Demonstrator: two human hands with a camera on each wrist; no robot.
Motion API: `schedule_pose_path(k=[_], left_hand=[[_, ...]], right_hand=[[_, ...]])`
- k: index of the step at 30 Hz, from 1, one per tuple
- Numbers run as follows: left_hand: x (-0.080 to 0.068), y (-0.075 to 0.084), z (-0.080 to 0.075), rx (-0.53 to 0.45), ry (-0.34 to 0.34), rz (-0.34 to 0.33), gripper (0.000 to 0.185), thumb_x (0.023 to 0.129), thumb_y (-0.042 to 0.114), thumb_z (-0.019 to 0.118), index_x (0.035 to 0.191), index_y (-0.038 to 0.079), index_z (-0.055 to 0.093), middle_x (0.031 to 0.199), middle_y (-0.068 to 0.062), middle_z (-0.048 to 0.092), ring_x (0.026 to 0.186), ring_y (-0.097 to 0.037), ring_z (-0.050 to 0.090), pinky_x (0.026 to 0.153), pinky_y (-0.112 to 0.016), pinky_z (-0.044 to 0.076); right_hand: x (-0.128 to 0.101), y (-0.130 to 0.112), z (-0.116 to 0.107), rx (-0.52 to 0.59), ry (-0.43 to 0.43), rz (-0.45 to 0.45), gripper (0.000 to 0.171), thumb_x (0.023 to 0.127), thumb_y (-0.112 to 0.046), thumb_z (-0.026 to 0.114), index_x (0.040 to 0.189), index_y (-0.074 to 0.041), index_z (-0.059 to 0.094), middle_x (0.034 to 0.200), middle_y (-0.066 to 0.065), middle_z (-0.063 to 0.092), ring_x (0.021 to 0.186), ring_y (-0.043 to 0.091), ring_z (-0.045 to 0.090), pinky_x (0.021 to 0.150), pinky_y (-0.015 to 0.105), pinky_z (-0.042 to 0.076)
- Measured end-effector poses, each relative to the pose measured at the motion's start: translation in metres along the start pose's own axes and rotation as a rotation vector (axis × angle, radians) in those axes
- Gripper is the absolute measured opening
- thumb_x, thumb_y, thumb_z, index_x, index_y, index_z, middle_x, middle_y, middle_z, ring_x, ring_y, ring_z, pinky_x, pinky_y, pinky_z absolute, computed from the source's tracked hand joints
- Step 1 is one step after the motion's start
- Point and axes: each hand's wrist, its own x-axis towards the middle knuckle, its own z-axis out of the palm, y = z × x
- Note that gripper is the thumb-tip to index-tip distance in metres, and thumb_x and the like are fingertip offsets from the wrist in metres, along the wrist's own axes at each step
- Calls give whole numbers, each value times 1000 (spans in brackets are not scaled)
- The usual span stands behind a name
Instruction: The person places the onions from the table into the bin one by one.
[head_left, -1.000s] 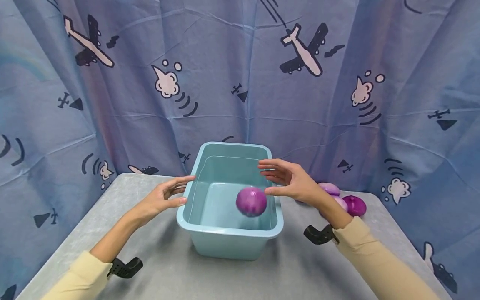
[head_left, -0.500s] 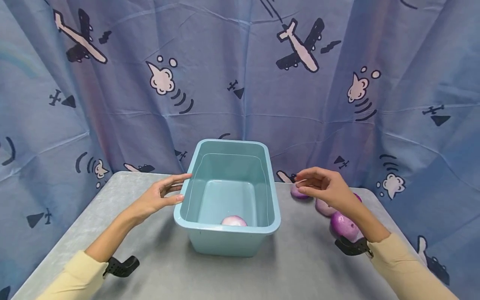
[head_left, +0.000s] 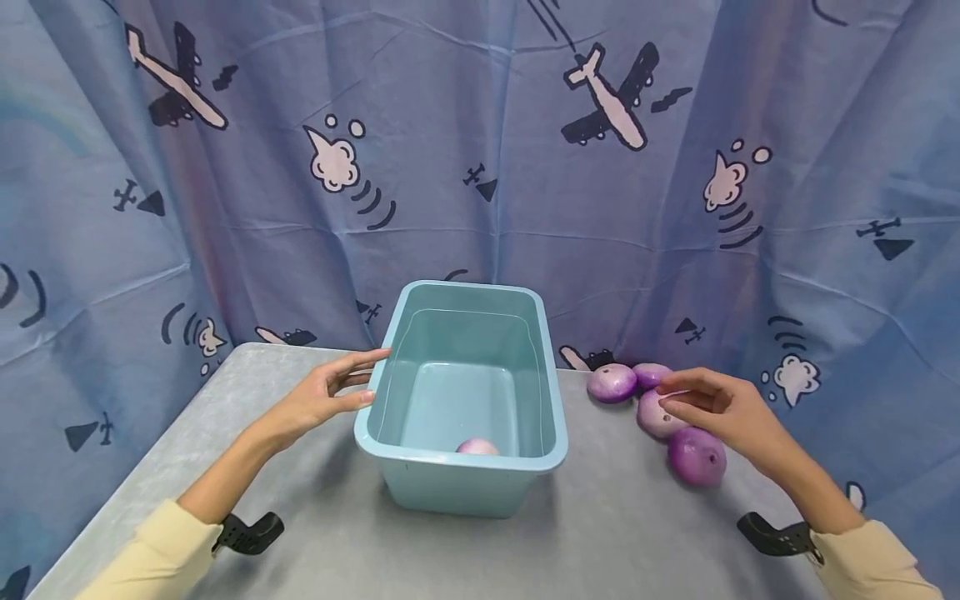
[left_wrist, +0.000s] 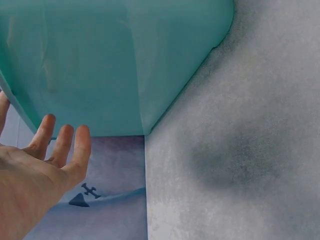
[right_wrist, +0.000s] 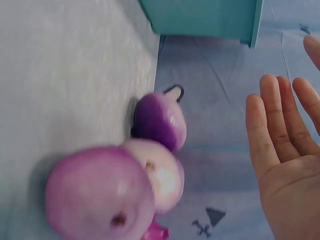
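Observation:
A light blue plastic tub (head_left: 472, 479) stands mid-table with one purple-and-white onion (head_left: 477, 447) inside, near its front wall. My left hand (head_left: 318, 400) rests its fingertips at the tub's left rim, fingers loosely extended. In the left wrist view those fingers (left_wrist: 80, 155) show beside the tub wall. At the right lies a cluster of onions: a deep purple onion (head_left: 697, 457), a paler onion (head_left: 658, 414), a purple onion (head_left: 612, 382) and another onion (head_left: 649, 374) partly hidden behind. My right hand (head_left: 727, 412) hovers above them, holding nothing, its fingers relaxed.
The grey table (head_left: 615, 533) backs onto a blue curtain (head_left: 435, 125) with airplane prints. Black wrist mounts (head_left: 251, 533) sit on both forearms.
The purple onion left my right hand and dropped into the tub. My right hand has since moved right, over the onion cluster. My left hand stays at the rim.

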Motion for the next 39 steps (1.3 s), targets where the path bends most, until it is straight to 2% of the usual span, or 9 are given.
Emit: schedule_pose_path(k=[3,16,22,24,28,30,33,36,39], left_hand=[[-1,0,0,-1,-1,3,59,100,23,67,155,23,45,156,-4,42,141,-37,38,106,-58,39],[0,0,0,5,-1,-6,60,100,25,67,155,25,45,156,-4,41,141,-37,37,107,-60,38],[0,-1,2,-8,-3,-12,60,100,23,67,156,24,44,156,-4,42,141,-36,38,107,-59,38],[0,-1,2,-8,-6,-12,60,100,23,66,156,24,44,156,-4,42,141,-36,37,107,-59,38],[-1,-2,2,-1,-6,-13,60,100,24,66,155,25,44,155,-5,42,141,-36,37,107,-59,38],[-1,-2,2,-2,-7,-11,59,100,24,66,156,25,44,155,-6,42,141,-37,37,107,-59,39],[-1,-2,2,-8,-9,-7,59,100,23,66,156,24,44,155,-8,42,141,-37,38,106,-58,39],[-1,-2,2,-7,-8,-4,59,100,23,66,156,23,44,155,-7,42,141,-37,38,106,-58,40],[-1,-2,2,-3,-4,-3,59,100,23,66,156,23,44,155,-7,42,140,-37,38,106,-58,39]], right_hand=[[-9,3,-9,-19,1,7,31,95,2,70,125,7,63,118,16,68,103,13,69,83,23,55],[-52,33,-40,-126,41,101,34,96,0,70,128,7,61,116,-1,70,102,6,68,81,18,54],[-68,46,-43,-171,41,194,40,97,-8,71,132,6,58,118,-12,67,103,0,65,77,19,55],[-71,51,-42,-191,43,219,43,97,-11,71,134,6,56,120,-10,66,103,-2,63,77,21,56],[-76,59,-37,-234,51,288,56,97,-20,73,141,6,49,132,13,60,104,-8,57,77,23,57],[-77,62,-35,-243,49,332,64,97,-25,73,145,6,45,139,26,52,108,0,59,78,24,57],[-78,66,-32,-239,36,394,73,98,-31,72,150,6,37,145,33,44,120,27,59,80,24,57],[-79,68,-28,-226,27,422,79,98,-33,71,153,6,30,148,35,38,128,53,45,83,30,58],[-80,73,-26,-208,28,417,82,98,-32,72,154,6,26,149,36,35,129,57,40,84,32,58]])
